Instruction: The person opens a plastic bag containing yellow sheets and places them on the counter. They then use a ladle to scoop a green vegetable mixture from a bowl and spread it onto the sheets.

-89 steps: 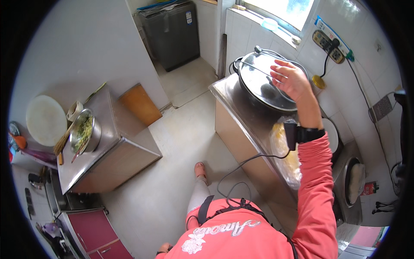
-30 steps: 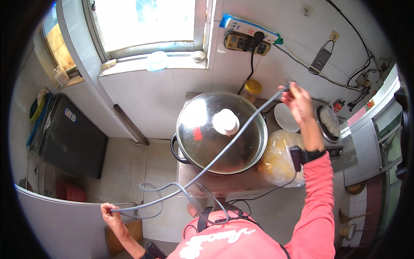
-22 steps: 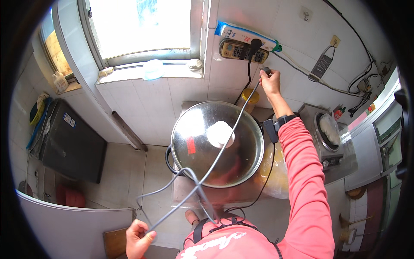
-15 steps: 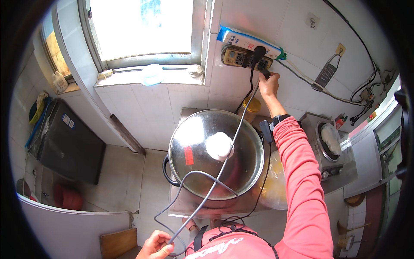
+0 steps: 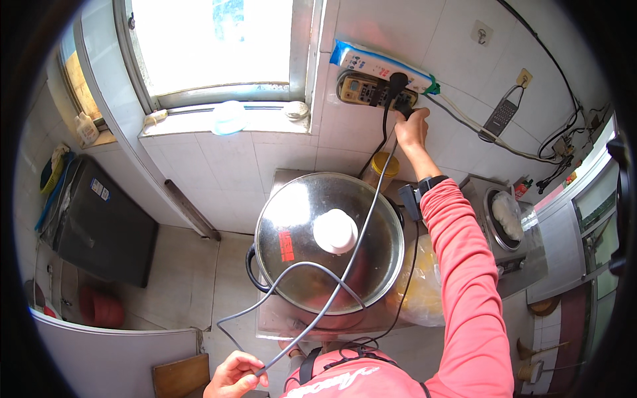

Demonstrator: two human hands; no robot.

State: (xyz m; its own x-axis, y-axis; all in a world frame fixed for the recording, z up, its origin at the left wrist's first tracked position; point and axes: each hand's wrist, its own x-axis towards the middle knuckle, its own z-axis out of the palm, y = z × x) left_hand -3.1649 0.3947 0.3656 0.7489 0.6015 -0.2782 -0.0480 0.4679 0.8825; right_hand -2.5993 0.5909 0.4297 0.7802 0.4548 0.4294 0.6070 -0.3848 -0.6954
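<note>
My right hand (image 5: pixel 414 129) reaches up to the wall and closes round a dark plug (image 5: pixel 403 109) at the right end of a tan power strip (image 5: pixel 358 90). How deep its pins sit is hidden. Another black plug (image 5: pixel 397 83) stands in the same strip. From my right hand a grey cable (image 5: pixel 367 222) runs down across the glass lid of a big electric pot (image 5: pixel 282 205). Low in front of me, my left hand (image 5: pixel 233 377) pinches that cable, and a loop of it lies over the lid. The lid has a white knob (image 5: pixel 335 231).
A white power strip (image 5: pixel 371 61) hangs above the tan one. A yellow-lidded jar (image 5: pixel 383 164) stands behind the pot, a bag of yellow stuff (image 5: pixel 424 288) to its right. Farther right is a cooker (image 5: pixel 488 245). A window sill (image 5: pixel 265 126) runs at the back left.
My right hand has pushed the plug slightly up against the tan strip. The cable bows more to the right, and its loop over the lid has spread. The view has shifted a little.
</note>
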